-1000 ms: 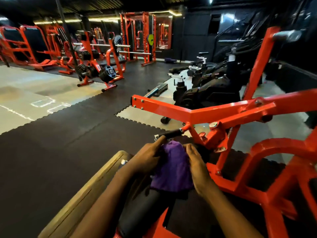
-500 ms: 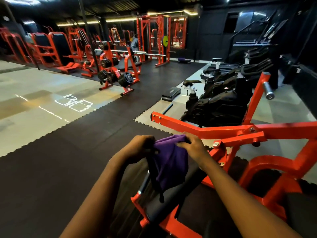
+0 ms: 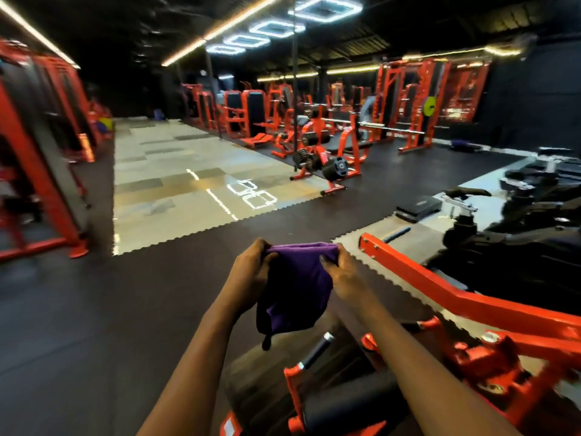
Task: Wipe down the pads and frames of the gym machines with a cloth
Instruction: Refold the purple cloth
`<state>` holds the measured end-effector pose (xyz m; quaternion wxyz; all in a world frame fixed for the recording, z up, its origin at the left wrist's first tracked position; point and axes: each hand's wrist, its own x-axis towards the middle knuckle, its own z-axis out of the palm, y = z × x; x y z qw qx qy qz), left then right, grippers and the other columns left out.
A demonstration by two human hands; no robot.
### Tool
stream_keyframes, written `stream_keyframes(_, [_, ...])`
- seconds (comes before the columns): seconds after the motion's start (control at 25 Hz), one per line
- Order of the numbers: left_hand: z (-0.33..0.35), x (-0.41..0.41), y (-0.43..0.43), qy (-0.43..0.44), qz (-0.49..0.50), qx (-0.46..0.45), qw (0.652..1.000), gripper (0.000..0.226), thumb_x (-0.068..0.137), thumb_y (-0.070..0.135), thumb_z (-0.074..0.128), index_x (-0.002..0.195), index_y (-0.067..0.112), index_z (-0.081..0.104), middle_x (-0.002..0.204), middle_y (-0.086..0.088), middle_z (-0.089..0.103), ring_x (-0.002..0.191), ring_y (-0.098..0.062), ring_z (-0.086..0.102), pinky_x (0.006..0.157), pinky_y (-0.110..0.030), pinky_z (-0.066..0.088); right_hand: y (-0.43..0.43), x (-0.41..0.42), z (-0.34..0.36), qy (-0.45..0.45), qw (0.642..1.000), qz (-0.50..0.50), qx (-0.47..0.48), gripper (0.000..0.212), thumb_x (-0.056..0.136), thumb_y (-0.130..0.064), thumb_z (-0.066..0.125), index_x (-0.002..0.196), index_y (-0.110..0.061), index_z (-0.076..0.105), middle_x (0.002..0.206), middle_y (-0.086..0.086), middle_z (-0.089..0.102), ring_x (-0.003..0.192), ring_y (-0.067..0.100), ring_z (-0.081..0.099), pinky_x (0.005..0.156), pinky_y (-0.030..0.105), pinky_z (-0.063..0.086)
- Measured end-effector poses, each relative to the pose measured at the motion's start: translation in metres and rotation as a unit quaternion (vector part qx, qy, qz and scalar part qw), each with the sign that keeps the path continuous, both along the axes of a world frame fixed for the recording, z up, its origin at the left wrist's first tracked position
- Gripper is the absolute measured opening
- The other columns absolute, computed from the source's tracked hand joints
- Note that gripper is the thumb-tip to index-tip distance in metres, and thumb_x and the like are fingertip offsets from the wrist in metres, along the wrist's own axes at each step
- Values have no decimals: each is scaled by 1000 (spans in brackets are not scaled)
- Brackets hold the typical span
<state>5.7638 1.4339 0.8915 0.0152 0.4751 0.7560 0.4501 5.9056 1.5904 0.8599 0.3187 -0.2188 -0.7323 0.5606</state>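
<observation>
As fingers (image 3: pixel 325 259) of left hand (image 3: pixel 251 273) and right hand (image 3: pixel 345 276) pinch it, soft purple cloth (image 3: pixel 295 291) hangs folded

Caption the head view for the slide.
Purple cloth gripped by left hand and right hand, near an orange frame.

Fingertips of the left hand (image 3: pixel 250 274) are hidden by the purple cloth (image 3: pixel 298 287). The red machine frame (image 3: pixel 456 292) is cut off at right.
</observation>
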Motion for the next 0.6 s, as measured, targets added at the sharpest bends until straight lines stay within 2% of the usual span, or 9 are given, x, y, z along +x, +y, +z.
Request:
stream_keyframes(0.08, [-1,4,-27,-13,69,27,997,8,104,22,48,104,17,54,88,2,62,72,-9,57,56,-14,45,-11,-16,3,6,997,73,16,14,106,-21,50,115,-30,55,110,7,64,90,19,59,71,25,52])
stream_keyframes(0.2, [-3,10,-78,5,156,65,986,6,104,19,46,102,18,51,85,3,59,71,-8,55,57,-13,42,-42,-46,7,19,985,169,35,17,106,-17,48,121,-20,57,110,17,64,86,20,56,71,33,48])
stream_keyframes(0.44, [3,0,-195,35,308,86,947,12,106,20,43,100,11,47,79,3,55,66,-11,50,53,-14,38,-147,-116,10,45,957,284,32,15,100,-25,54,112,-31,62,100,6,69,84,12,60,75,39,50])
stream_keyframes(0.6, [13,-22,-290,63,378,82,920,15,106,25,41,101,11,47,77,2,54,62,-5,48,51,-14,36,-241,-166,20,57,933,354,16,20,103,-14,53,115,-26,62,105,3,71,96,17,65,91,44,55])
